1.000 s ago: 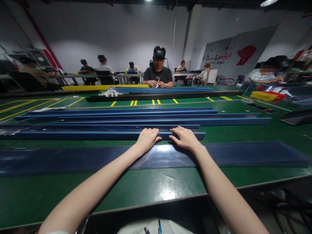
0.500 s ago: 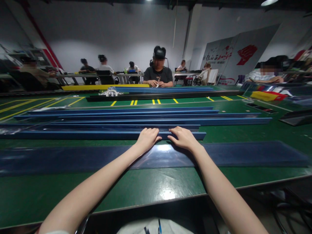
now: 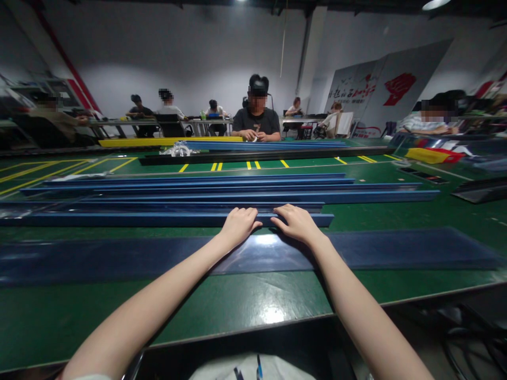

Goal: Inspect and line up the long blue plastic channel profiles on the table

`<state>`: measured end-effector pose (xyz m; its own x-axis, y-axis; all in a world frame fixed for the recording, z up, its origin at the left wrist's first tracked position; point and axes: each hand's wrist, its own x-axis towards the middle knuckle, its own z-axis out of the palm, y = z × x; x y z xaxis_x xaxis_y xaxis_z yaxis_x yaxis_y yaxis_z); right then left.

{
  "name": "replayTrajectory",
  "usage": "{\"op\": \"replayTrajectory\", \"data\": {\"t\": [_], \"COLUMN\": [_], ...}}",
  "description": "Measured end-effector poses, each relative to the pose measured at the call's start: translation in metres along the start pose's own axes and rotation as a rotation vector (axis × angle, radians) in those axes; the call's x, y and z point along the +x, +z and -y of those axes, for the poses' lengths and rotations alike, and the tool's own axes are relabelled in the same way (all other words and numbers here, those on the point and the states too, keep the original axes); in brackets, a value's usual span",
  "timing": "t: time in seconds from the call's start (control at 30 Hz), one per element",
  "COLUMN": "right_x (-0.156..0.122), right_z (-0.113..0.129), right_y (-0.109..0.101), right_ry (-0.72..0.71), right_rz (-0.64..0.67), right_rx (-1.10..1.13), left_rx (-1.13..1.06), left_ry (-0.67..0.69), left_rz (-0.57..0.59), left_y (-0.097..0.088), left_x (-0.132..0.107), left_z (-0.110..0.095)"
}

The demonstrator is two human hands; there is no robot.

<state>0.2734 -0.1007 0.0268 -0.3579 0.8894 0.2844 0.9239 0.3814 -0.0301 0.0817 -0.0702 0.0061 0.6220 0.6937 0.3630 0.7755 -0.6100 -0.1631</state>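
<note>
The green desk [image 3: 245, 303] carries everything here; its surface looks smooth, with a glossy patch of light near the front edge, so long pieces might skid on it if pushed unevenly. Along it lies the clear strip [image 3: 396, 248], flat between the near rail and the desk's front edge. Both forearms reach across above it; a dropped elbow could press it askew or scuff it.

The near rail [image 3: 119, 220], blue and long, lies just beyond the strip and runs out of view at the left. Both hands are close together towards its right end, which leaves the long left stretch unsupported by them: lifted from here, it would probably tip, drag or swing. The other rails [image 3: 356, 197] lie close behind, so a push away could knock them together. Crumpled film [image 3: 16, 212] sits by the near rail's left stretch, over or behind it, I cannot tell which; it could snag.

The left hand [image 3: 237, 226] and right hand [image 3: 299, 221] each have their fingers part-bent over the rail's top, thumbs on the near side, seemingly holding it. How firmly I cannot tell; a loose hold could let it roll.
</note>
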Motion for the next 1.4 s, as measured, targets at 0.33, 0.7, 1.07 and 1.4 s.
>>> {"op": "replayTrajectory", "data": {"t": [0.33, 0.7, 1.07, 1.4], "right_x": [-0.003, -0.002, -0.001, -0.001], "right_z": [-0.005, -0.009, -0.01, -0.01], "right_y": [-0.001, 0.003, 0.006, 0.004], "right_ry": [0.027, -0.005, 0.019, 0.009], "right_rz": [-0.016, -0.118, -0.131, -0.15], "right_rx": [-0.039, 0.035, 0.063, 0.071], "left_rx": [0.014, -0.021, -0.03, -0.01], "left_ry": [0.006, -0.064, -0.088, -0.071], "left_rz": [-0.005, 0.014, 0.038, 0.018], "left_y": [0.0, -0.005, -0.009, -0.006], "left_x": [0.0, 0.002, 0.003, 0.002], "left_z": [0.001, 0.001, 0.001, 0.002]}}
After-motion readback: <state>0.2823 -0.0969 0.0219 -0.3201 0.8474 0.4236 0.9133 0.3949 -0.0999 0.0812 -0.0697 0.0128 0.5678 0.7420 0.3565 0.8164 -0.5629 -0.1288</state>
